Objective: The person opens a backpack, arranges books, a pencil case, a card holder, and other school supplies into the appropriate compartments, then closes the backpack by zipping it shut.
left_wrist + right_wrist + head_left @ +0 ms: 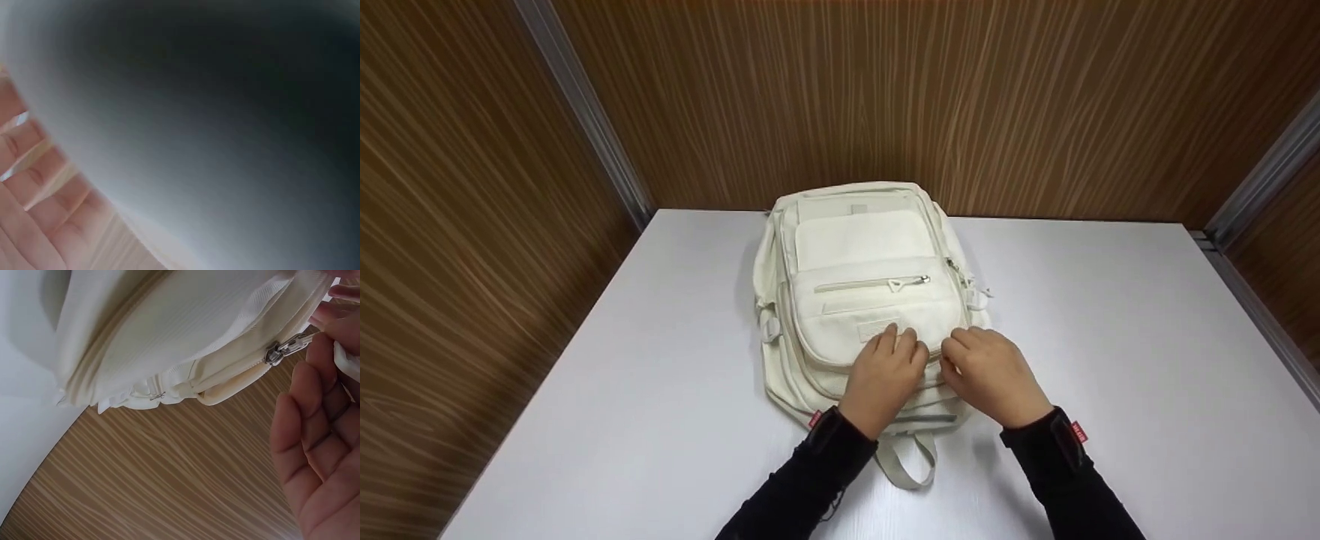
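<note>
A cream backpack (877, 240) lies front side up on a white table, its grey carry loop (907, 480) toward me. My right hand (994, 375) is at the lower right edge of the front pocket. In the right wrist view, its curled fingers (306, 391) pinch the pull of a metal zipper slider (274, 354), a white tab showing between them. My left hand (885, 379) rests on the pocket's lower front by the stitched label (877, 328). Its fingers (42, 169) look fairly straight in the left wrist view, where a dark blurred surface hides most; its thumb is hidden.
Brown wood-grain panels (847, 97) stand behind the table and at both sides. The white table top (1110, 322) extends left and right of the backpack. A second zipper pull (896, 285) lies across the front pocket; side straps (769, 326) hang at the edges.
</note>
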`<state>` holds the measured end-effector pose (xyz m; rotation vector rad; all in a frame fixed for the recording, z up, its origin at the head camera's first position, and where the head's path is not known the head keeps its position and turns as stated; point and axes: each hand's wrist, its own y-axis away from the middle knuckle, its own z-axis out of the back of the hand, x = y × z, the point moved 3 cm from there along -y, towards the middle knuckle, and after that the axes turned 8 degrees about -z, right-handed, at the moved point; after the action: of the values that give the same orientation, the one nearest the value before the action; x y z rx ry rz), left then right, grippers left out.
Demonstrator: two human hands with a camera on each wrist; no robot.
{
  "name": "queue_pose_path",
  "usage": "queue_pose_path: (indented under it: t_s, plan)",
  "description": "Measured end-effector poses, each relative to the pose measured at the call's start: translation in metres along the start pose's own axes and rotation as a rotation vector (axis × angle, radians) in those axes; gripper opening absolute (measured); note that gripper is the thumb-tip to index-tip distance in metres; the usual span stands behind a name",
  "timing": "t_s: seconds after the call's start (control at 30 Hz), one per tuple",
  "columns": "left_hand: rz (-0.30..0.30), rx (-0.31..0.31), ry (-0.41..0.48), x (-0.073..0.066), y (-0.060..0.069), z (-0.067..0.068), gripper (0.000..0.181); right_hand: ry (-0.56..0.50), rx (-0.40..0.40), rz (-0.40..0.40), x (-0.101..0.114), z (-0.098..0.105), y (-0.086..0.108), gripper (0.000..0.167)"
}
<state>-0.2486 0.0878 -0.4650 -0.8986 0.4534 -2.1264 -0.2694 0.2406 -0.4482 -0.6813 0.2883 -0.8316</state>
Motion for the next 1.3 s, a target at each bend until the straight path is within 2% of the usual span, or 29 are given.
queue_pose_path:
  t_s: [0.2, 0.37, 0.57, 0.73, 1.0, 1.13, 1.3]
  plan:
    - [0.011, 0.028, -0.021, -0.004, -0.003, -0.002, 0.008, -0.079, 0.034, 0.009, -0.003, 0.001, -0.001, 0.022]
    - [-0.008, -0.011, -0.016, -0.002, -0.002, -0.001, 0.009, -0.116, 0.04, -0.028, -0.012, 0.006, -0.002, 0.024]
    - [-0.036, -0.049, 0.108, 0.005, 0.005, 0.002, 0.007, -0.079, 0.011, -0.117, -0.027, 0.011, -0.001, 0.022]
    - [-0.067, -0.046, 0.23, 0.016, 0.014, 0.005, 0.009, -0.065, 0.067, -0.19, -0.038, 0.003, 0.003, 0.021]
    - [-0.058, 0.028, 0.412, 0.042, 0.036, 0.01, 0.021, -0.068, 0.117, -0.319, -0.05, -0.006, 0.009, 0.017]
    - [-0.069, 0.018, 0.422, 0.05, 0.043, 0.01, 0.021, -0.075, 0.133, -0.344, -0.049, -0.008, 0.009, 0.014]
    - [-0.078, -0.019, 0.38, 0.058, 0.051, 0.012, 0.015, -0.076, 0.124, -0.373, -0.048, -0.009, 0.009, 0.012]
